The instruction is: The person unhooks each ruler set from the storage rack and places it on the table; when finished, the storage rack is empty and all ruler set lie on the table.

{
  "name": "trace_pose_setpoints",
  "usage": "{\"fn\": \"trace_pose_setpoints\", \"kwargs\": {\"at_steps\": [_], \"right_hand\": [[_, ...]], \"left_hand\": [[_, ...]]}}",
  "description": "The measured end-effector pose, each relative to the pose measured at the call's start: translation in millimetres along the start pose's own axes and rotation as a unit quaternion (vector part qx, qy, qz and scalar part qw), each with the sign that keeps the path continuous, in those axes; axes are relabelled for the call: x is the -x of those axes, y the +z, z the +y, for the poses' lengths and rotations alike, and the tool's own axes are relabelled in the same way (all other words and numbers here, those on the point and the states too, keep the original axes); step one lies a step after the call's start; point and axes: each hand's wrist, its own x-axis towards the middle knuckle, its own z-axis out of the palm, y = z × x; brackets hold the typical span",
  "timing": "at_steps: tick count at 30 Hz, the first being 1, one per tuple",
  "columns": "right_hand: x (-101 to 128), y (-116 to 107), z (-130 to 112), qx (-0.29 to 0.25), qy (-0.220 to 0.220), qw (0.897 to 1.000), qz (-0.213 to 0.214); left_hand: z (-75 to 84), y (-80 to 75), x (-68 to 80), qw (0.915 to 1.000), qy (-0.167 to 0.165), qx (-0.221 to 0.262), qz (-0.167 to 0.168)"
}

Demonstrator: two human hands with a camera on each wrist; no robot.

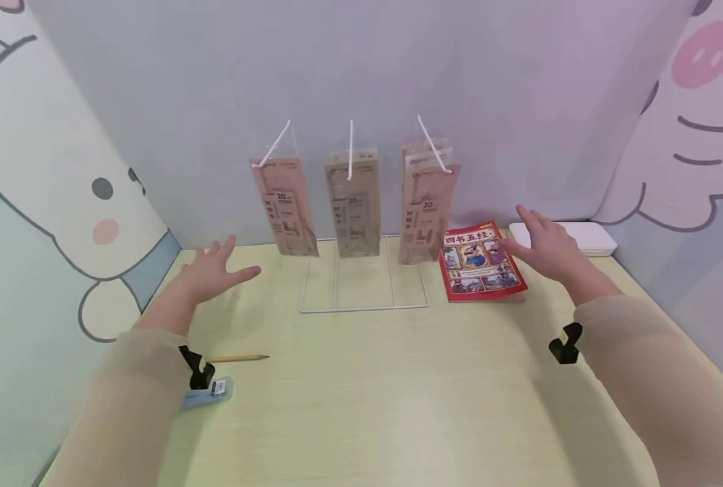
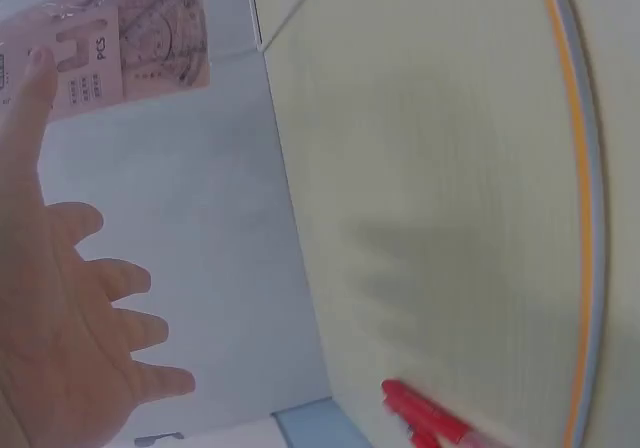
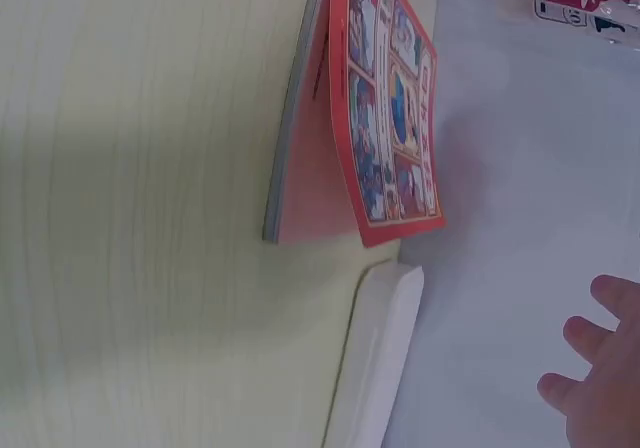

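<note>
Head view: left hand (image 1: pixel 212 270) raised over the pale worktop (image 1: pixel 373 392), fingers spread, grasping nothing, nearest the leftmost of three hanging ruler packs (image 1: pixel 285 206) on a white wire rack (image 1: pixel 364 308). Right hand (image 1: pixel 544 247) likewise released, fingers straight, poised at the right edge of a red picture book (image 1: pixel 479 264) lying flat just right of the rack; contact not determinable. White flat box (image 1: pixel 586 237) behind that hand. Pencil (image 1: pixel 239 358) and blue card (image 1: pixel 212 392) near the left sleeve.

Left wrist view: left hand (image 2: pixel 60 318) splayed, empty, ruler pack (image 2: pixel 120 38) beyond the fingertips; red pen (image 2: pixel 425 418) on worktop.

Right wrist view: fingertips of right hand (image 3: pixel 600 378) extended, clear of the picture book (image 3: pixel 385 118), cover slightly lifted; white box (image 3: pixel 375 358) adjacent.
</note>
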Motion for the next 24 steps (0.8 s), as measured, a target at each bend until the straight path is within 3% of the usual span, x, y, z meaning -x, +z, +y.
{"fn": "trace_pose_setpoints", "kwargs": {"at_steps": [3, 9, 18, 24], "right_hand": [[-1, 8, -5, -0.067, 0.001, 0.998, 0.011], [0, 30, -15, -0.175, 0.011, 0.984, 0.041], [-3, 60, -48, -0.251, -0.053, 0.953, 0.162], [-12, 69, -72, -0.252, -0.082, 0.946, 0.188]], "left_hand": [[2.7, 18.3, -6.9, 0.9981, 0.020, 0.058, -0.004], [14.3, 55.2, -18.5, 0.9891, 0.043, 0.140, -0.010], [31.3, 91.8, -28.1, 0.9703, 0.035, 0.239, 0.000], [44.3, 114.7, -32.3, 0.9492, 0.035, 0.313, 0.010]]}}
